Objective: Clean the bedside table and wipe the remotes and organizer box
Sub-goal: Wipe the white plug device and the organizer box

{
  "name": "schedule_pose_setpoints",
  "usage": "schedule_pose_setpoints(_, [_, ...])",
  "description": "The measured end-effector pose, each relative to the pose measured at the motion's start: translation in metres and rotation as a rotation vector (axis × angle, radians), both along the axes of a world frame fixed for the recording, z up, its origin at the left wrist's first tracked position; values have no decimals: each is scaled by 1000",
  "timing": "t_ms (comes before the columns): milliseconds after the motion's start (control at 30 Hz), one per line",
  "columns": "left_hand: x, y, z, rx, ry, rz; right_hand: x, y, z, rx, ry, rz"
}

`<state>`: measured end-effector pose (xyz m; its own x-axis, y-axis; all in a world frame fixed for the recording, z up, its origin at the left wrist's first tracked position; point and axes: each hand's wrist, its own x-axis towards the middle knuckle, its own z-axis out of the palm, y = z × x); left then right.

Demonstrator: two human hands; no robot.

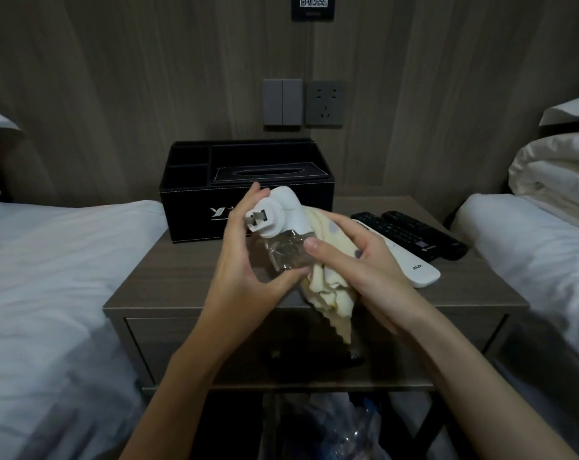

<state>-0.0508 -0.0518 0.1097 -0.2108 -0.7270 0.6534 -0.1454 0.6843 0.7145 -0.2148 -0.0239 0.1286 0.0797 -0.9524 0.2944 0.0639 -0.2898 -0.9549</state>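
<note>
Above the wooden bedside table [182, 280] my left hand [245, 260] holds a white plug-in device with a clear bottle [283, 227], its plug prongs facing me. My right hand [351, 257] grips a pale yellow cloth [328, 287] and presses it against the device's right side, thumb on the clear bottle. The black organizer box [188, 207] with a tissue slot stands at the back left of the table. On the right of the table lie a white remote [417, 270] and two black remotes [414, 232], side by side.
White beds flank the table, one on the left [55, 277] and one on the right [530, 247]. A switch and socket [324, 102] are on the wall behind. A plastic bag [331, 429] sits under the table, below the drawer [168, 346].
</note>
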Motion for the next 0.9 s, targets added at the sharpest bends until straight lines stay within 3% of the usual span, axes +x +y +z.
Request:
schedule_pose_setpoints(100, [1, 1, 2, 53, 11, 23, 5, 2, -1, -82, 11, -84])
schedule_pose_setpoints(267, [3, 8, 15, 333, 215, -162, 12, 6, -3, -218, 58, -215])
schedule_pose_setpoints(367, [0, 12, 19, 368, 306, -167, 12, 6, -5, -292, 102, -273])
schedule_pose_setpoints(467, [-5, 11, 17, 328, 404, -68, 18, 5, -9, -400, 258, -378])
schedule_pose_setpoints(633, [1, 5, 13, 380, 511, -93, 31, -1, -20, -794, 545, -434])
schedule_pose_setpoints(800, [7, 2, 14, 446, 541, -254, 26, 0, -21, -759, 706, -461])
schedule_pose_setpoints(900, [7, 1, 14, 486, 578, -313, 20, -5, -22, -631, 681, -449])
